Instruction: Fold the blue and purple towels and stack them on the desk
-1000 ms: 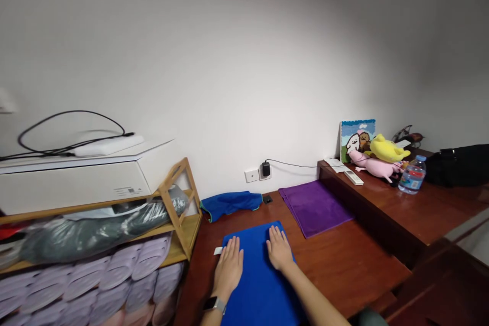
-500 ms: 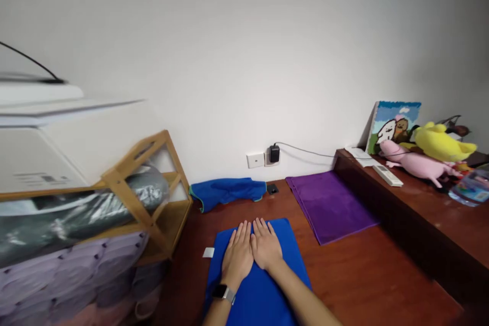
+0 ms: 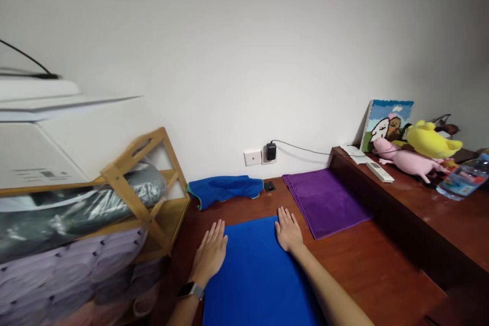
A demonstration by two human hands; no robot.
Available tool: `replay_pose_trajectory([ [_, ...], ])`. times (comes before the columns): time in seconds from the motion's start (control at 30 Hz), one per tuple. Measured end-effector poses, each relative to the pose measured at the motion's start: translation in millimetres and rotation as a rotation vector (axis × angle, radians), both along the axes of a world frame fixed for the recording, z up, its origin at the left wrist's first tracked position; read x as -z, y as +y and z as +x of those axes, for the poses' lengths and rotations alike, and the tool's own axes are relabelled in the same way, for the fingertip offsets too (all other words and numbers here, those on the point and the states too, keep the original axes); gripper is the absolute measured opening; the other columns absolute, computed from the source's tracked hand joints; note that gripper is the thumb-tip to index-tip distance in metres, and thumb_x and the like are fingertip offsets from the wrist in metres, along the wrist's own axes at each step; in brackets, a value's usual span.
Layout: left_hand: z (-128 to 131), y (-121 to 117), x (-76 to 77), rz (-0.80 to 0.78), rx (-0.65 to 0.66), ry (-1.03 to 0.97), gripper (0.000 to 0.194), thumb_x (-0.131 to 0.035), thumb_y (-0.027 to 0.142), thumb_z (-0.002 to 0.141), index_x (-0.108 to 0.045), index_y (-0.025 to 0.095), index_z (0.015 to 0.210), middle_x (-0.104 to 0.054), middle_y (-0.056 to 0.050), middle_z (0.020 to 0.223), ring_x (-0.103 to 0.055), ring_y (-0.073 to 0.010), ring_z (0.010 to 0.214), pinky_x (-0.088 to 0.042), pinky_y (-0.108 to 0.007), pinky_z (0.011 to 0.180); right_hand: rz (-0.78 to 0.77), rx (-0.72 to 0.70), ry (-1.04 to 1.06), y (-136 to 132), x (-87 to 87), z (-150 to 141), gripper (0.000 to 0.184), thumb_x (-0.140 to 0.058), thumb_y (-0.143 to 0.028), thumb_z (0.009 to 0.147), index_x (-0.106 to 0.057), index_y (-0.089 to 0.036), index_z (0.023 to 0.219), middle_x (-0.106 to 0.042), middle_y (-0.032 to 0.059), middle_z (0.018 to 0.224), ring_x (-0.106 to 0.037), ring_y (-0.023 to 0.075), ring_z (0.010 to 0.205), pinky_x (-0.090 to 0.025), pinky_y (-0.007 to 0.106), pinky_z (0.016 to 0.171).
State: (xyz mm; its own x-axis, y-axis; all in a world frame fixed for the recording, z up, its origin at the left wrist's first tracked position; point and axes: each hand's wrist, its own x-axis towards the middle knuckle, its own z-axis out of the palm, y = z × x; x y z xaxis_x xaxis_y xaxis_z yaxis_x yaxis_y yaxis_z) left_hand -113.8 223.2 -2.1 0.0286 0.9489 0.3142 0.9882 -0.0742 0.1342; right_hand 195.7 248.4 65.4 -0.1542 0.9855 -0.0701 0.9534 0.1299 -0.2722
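Observation:
A folded blue cloth (image 3: 255, 270) lies flat on the reddish-brown wooden tabletop (image 3: 351, 270), its near end running out of the picture. On its left edge rests my left hand (image 3: 210, 250), flat with fingers stretched out and a watch on the wrist. My right hand (image 3: 288, 229) lies flat across the cloth's far right corner, fingers extended. Neither hand holds anything. To the right is a folded purple cloth (image 3: 324, 201). Against the wall lies a crumpled blue cloth with green edging (image 3: 225, 189).
A wooden rack (image 3: 168, 214) with a plastic-wrapped bundle and a white box (image 3: 57, 147) stands at left. A black charger (image 3: 271, 151) is plugged into the wall. The raised ledge at right holds a remote (image 3: 380, 172), plush toys (image 3: 408, 160), a picture and a water bottle (image 3: 462, 178).
My hands have moved apart from the middle of the blue cloth, the left to its left edge and the right to its right edge. The small white tag no longer shows.

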Motion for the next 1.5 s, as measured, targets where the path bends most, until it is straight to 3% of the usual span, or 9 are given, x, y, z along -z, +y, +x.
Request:
replay_pose_trajectory([
  [0.2, -5, 1, -7.0, -0.018, -0.007, 0.024, 0.064, -0.027, 0.040, 0.104, -0.049, 0.014, 0.158, -0.051, -0.012, 0.164, -0.046, -0.0248, 0.154, -0.036, -0.048, 0.129, 0.008, -0.002, 0.003, 5, 3.3, 5, 0.067, -0.014, -0.040, 0.110, -0.017, -0.012, 0.171, -0.013, 0.0059, 0.177, -0.008, 0.0206, 0.165, -0.007, 0.042, 0.134],
  [0.33, 14, 1, -52.8, 0.020, 0.041, 0.031, 0.062, -0.028, 0.041, 0.104, -0.056, 0.015, 0.153, -0.060, -0.014, 0.157, -0.052, -0.0269, 0.150, -0.040, -0.050, 0.126, 0.020, 0.036, 0.014, -1, -26.1, -7, 0.066, -0.019, -0.037, 0.110, -0.021, -0.011, 0.170, -0.020, 0.0102, 0.176, -0.015, 0.0247, 0.164, -0.011, 0.048, 0.133],
  [0.43, 39, -1, -89.1, 0.137, 0.068, 0.023, 0.063, -0.025, 0.040, 0.106, -0.048, 0.011, 0.158, -0.049, -0.015, 0.166, -0.043, -0.0263, 0.156, -0.035, -0.048, 0.130, 0.217, -0.042, 0.082, -14, -53.7, -28, 0.064, -0.019, -0.036, 0.111, -0.024, -0.012, 0.170, -0.023, 0.0092, 0.175, -0.016, 0.0246, 0.164, -0.014, 0.047, 0.134],
  [0.5, 59, -7, -96.3, 0.239, 0.112, -0.005, 0.062, -0.024, 0.037, 0.107, -0.042, 0.013, 0.162, -0.044, -0.013, 0.169, -0.040, -0.0248, 0.158, -0.033, -0.047, 0.132, 0.359, -0.160, 0.148, -27, -60.1, -43, 0.063, -0.019, -0.036, 0.112, -0.025, -0.015, 0.171, -0.024, 0.0059, 0.175, -0.015, 0.0222, 0.164, -0.014, 0.043, 0.134],
  [0.73, 88, -40, -25.5, -0.004, 0.121, 0.027, 0.059, -0.026, 0.033, 0.107, -0.049, 0.016, 0.158, -0.051, -0.011, 0.164, -0.045, -0.0244, 0.154, -0.038, -0.049, 0.129, 0.113, -0.258, 0.173, -59, -9.3, -65, 0.066, -0.024, -0.040, 0.111, -0.028, -0.008, 0.168, -0.024, 0.0120, 0.174, -0.016, 0.0242, 0.164, -0.011, 0.046, 0.135],
  [0.83, 86, -42, -12.1, -0.036, 0.105, 0.036, 0.060, -0.025, 0.031, 0.106, -0.044, 0.015, 0.161, -0.046, -0.012, 0.167, -0.041, -0.0251, 0.157, -0.033, -0.051, 0.131, 0.079, -0.243, 0.142, -58, -0.3, -63, 0.068, -0.024, -0.041, 0.110, -0.025, -0.006, 0.169, -0.020, 0.0123, 0.175, -0.012, 0.0241, 0.165, -0.009, 0.046, 0.135],
  [1.07, 87, -39, -16.3, -0.053, 0.103, 0.039, 0.061, -0.024, 0.034, 0.107, -0.041, 0.015, 0.162, -0.044, -0.011, 0.169, -0.038, -0.0239, 0.159, -0.030, -0.049, 0.132, 0.075, -0.257, 0.132, -54, -0.5, -63, 0.068, -0.021, -0.042, 0.111, -0.023, -0.009, 0.170, -0.018, 0.0107, 0.175, -0.011, 0.0227, 0.165, -0.008, 0.046, 0.135],
  [1.3, 11, -55, -8.8, -0.041, -0.112, 0.035, 0.066, -0.023, 0.037, 0.103, -0.048, 0.010, 0.158, -0.051, -0.015, 0.164, -0.046, -0.0270, 0.154, -0.034, -0.050, 0.129, 0.025, -0.026, 0.051, -49, 0.7, 25, 0.066, -0.017, -0.042, 0.111, -0.019, -0.015, 0.171, -0.018, 0.0058, 0.176, -0.013, 0.0198, 0.165, -0.009, 0.043, 0.133],
  [1.5, 20, -63, -47.2, -0.088, -0.145, 0.023, 0.067, -0.026, 0.035, 0.101, -0.050, 0.001, 0.154, -0.053, -0.023, 0.161, -0.049, -0.0302, 0.152, -0.038, -0.051, 0.127, -0.023, 0.004, 0.019, -50, -19.4, 37, 0.067, -0.018, -0.041, 0.111, -0.017, -0.011, 0.171, -0.014, 0.0083, 0.177, -0.011, 0.0214, 0.165, -0.007, 0.043, 0.133],
])
